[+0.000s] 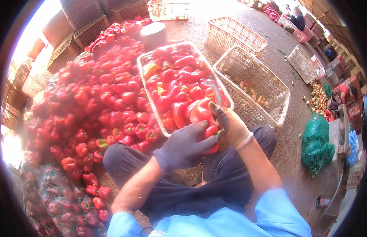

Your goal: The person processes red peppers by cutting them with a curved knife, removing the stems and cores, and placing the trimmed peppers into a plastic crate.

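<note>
My left hand (183, 145), in a dark glove, grips a red bell pepper (211, 131) above my lap. Opposite it, my right hand (232, 124), in a pale glove with dark-stained fingers, holds a knife (216, 93) whose curved blade points up and away from me; its fingers also touch the pepper's stem side. Another red pepper (200, 111) shows right by both hands; whether it is held cannot be told. Just beyond my hands lies a pale plastic crate (150, 102) full of red peppers, some with yellow patches.
A large heap of red peppers (106, 97) spreads on the left, with net bags (62, 195) below. An open crate (279, 100) with scraps stands right of the full one, another crate (236, 34) behind. A green net sack (316, 145) lies right. Other people sit farther off.
</note>
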The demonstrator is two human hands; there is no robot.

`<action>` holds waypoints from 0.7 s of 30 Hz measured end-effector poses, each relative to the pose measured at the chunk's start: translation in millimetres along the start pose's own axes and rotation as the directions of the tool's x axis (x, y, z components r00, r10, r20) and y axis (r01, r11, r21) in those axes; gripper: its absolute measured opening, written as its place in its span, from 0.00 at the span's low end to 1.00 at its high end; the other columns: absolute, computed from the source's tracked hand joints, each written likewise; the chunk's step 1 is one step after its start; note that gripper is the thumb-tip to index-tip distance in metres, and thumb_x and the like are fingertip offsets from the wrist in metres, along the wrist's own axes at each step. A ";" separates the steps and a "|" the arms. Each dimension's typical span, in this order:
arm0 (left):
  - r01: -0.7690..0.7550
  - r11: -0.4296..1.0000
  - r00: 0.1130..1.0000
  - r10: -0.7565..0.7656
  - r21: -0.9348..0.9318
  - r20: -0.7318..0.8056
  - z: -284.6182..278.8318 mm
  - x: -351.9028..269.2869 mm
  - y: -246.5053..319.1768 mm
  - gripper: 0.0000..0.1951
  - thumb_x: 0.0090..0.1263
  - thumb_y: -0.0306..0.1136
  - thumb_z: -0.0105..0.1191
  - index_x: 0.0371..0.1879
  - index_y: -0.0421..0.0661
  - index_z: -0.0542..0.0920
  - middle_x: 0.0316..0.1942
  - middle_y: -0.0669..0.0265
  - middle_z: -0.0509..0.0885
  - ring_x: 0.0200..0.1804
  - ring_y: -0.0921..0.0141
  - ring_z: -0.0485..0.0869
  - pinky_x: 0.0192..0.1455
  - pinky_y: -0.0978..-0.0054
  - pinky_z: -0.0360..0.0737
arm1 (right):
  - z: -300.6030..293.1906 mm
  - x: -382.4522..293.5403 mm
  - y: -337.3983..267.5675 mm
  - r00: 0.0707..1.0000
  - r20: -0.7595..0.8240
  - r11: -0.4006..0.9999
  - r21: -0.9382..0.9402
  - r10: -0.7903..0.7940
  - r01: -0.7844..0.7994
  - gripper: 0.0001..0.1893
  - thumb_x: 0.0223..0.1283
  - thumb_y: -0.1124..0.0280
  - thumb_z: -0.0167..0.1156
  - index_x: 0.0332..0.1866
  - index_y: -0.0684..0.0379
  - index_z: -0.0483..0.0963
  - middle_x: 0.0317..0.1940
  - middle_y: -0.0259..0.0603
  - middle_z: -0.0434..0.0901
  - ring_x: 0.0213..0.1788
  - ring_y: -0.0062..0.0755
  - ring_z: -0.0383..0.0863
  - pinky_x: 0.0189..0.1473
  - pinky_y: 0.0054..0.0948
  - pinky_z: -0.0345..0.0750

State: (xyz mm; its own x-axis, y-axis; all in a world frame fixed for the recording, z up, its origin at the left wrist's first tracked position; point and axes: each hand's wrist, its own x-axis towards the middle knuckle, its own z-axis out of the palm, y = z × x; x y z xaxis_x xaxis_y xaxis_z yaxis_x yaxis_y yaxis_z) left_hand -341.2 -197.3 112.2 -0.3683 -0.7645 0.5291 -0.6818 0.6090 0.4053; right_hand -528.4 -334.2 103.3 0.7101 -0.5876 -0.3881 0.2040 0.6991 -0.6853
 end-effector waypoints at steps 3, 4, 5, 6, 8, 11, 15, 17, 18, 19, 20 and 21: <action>-0.019 0.999 1.000 0.020 -0.032 0.019 0.9 -5.1 -2.5 0.40 0.52 0.34 0.77 0.71 0.58 0.81 0.65 0.46 0.80 0.54 0.45 0.88 0.54 0.53 0.89 | 2.0 3.5 3.7 0.996 0.019 0.994 0.057 0.091 -0.092 0.20 0.81 0.61 0.66 0.70 0.56 0.76 0.58 0.37 0.87 0.57 0.29 0.89 0.60 0.35 0.89; -0.019 0.999 1.000 0.019 -0.045 0.007 0.9 -6.1 -3.3 0.40 0.52 0.34 0.77 0.71 0.59 0.81 0.65 0.46 0.80 0.54 0.46 0.89 0.54 0.53 0.89 | 1.2 5.8 6.2 0.995 0.039 0.992 0.087 0.089 -0.092 0.20 0.81 0.62 0.65 0.70 0.56 0.76 0.58 0.37 0.87 0.58 0.29 0.89 0.61 0.36 0.89; -0.019 0.998 1.000 0.019 -0.058 -0.006 0.8 -7.1 -4.2 0.40 0.51 0.33 0.77 0.71 0.59 0.81 0.65 0.46 0.80 0.54 0.46 0.89 0.53 0.54 0.89 | 1.4 7.7 7.7 0.995 0.059 0.989 0.118 0.086 -0.093 0.20 0.81 0.63 0.65 0.71 0.56 0.76 0.58 0.37 0.87 0.59 0.30 0.88 0.62 0.37 0.89; -0.006 0.998 1.000 0.005 -0.064 -0.014 0.8 -8.8 -5.3 0.41 0.51 0.33 0.77 0.71 0.59 0.81 0.64 0.46 0.80 0.53 0.46 0.89 0.53 0.54 0.89 | 6.4 6.7 5.7 0.993 0.067 0.984 0.142 0.101 -0.110 0.20 0.81 0.64 0.64 0.71 0.56 0.76 0.58 0.37 0.87 0.59 0.31 0.88 0.63 0.38 0.88; 0.020 0.997 0.999 -0.023 -0.078 -0.029 0.2 -12.8 -7.4 0.41 0.51 0.33 0.77 0.71 0.60 0.81 0.64 0.47 0.80 0.53 0.46 0.89 0.52 0.53 0.89 | 18.5 1.8 -0.3 0.988 0.082 0.971 0.191 0.131 -0.145 0.20 0.80 0.66 0.63 0.72 0.56 0.76 0.58 0.37 0.86 0.61 0.33 0.87 0.64 0.39 0.88; 0.063 0.994 0.998 -0.064 -0.092 -0.012 -5.2 -12.3 -8.7 0.41 0.51 0.33 0.77 0.71 0.60 0.81 0.64 0.48 0.80 0.53 0.47 0.89 0.50 0.54 0.90 | 27.9 2.1 3.9 1.000 -0.015 0.989 0.146 0.028 -0.025 0.18 0.82 0.62 0.61 0.65 0.62 0.78 0.52 0.46 0.91 0.48 0.35 0.94 0.49 0.38 0.95; 0.008 0.998 1.000 -0.008 -0.062 0.008 0.9 -14.4 -12.6 0.40 0.53 0.35 0.78 0.71 0.59 0.80 0.64 0.48 0.80 0.55 0.46 0.88 0.53 0.53 0.88 | 36.2 8.1 14.0 0.999 -0.009 0.988 0.153 -0.034 0.035 0.16 0.82 0.62 0.62 0.63 0.62 0.80 0.49 0.44 0.91 0.47 0.33 0.94 0.50 0.36 0.94; -0.018 0.997 0.999 0.021 -0.075 0.043 6.7 -10.5 -11.2 0.40 0.53 0.36 0.78 0.71 0.59 0.79 0.65 0.47 0.79 0.56 0.45 0.87 0.55 0.52 0.88 | 9.8 14.4 15.8 1.000 -0.005 0.987 0.159 0.020 -0.019 0.16 0.81 0.61 0.63 0.61 0.62 0.81 0.48 0.43 0.91 0.47 0.33 0.93 0.51 0.35 0.93; 0.025 0.998 0.994 -0.017 -0.065 0.112 5.3 -11.3 -10.3 0.41 0.54 0.37 0.78 0.72 0.59 0.78 0.65 0.46 0.79 0.57 0.44 0.86 0.58 0.51 0.86 | 17.2 8.9 14.5 0.996 -0.057 0.985 0.160 0.070 -0.060 0.15 0.80 0.57 0.66 0.56 0.58 0.84 0.42 0.36 0.91 0.42 0.24 0.92 0.44 0.28 0.91; 0.041 0.997 0.993 -0.034 -0.065 0.111 1.2 -9.3 -6.7 0.40 0.53 0.36 0.79 0.71 0.58 0.80 0.66 0.46 0.79 0.58 0.44 0.86 0.57 0.52 0.87 | 11.5 8.7 17.5 0.991 -0.131 0.998 0.068 0.020 -0.011 0.14 0.79 0.55 0.67 0.52 0.55 0.84 0.35 0.30 0.88 0.34 0.17 0.87 0.35 0.22 0.84; 0.041 0.997 0.994 -0.034 -0.066 0.108 -1.4 -6.1 -4.3 0.40 0.52 0.36 0.79 0.70 0.58 0.81 0.66 0.45 0.80 0.58 0.44 0.87 0.56 0.51 0.87 | 5.0 8.2 19.7 0.978 -0.207 0.999 -0.035 -0.031 0.024 0.13 0.78 0.53 0.68 0.48 0.51 0.85 0.28 0.24 0.85 0.26 0.11 0.82 0.26 0.16 0.77; 0.045 0.997 0.994 -0.037 -0.064 0.107 -4.8 -4.0 -2.8 0.39 0.52 0.35 0.80 0.69 0.58 0.82 0.66 0.45 0.80 0.58 0.44 0.87 0.55 0.51 0.88 | 10.0 8.4 17.3 0.979 -0.200 0.998 -0.058 -0.039 0.028 0.13 0.77 0.52 0.69 0.46 0.50 0.85 0.26 0.22 0.83 0.23 0.10 0.79 0.24 0.15 0.74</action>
State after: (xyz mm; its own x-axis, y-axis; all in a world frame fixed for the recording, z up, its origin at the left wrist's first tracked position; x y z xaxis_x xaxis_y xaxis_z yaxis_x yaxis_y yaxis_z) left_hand -334.7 -195.0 112.5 -0.4082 -0.8050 0.4304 -0.6557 0.5866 0.4753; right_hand -512.2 -323.0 94.3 0.5521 -0.6840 -0.4768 0.1842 0.6578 -0.7303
